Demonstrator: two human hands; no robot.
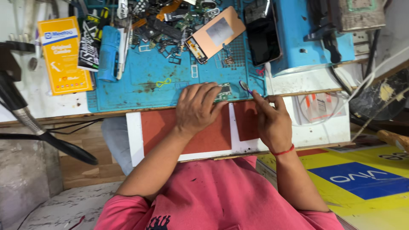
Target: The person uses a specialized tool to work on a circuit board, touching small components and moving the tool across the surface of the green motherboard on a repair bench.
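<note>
My left hand (197, 107) lies palm down at the near edge of the blue work mat (140, 76), its fingertips pressing on a small green circuit board (224, 90). My right hand (268, 117) is just right of it and pinches a thin tool with a purple tip (245, 86), whose tip sits beside the board. A red string is tied round my right wrist. Both forearms reach forward from my pink shirt.
At the mat's back lie a copper-backed phone frame (217, 33), a dark phone (263, 40), several loose parts (166, 23) and a blue tool (108, 53). A yellow box (64, 55) lies left. A lamp arm (25, 119) crosses the left side. Cables (362, 81) hang on the right.
</note>
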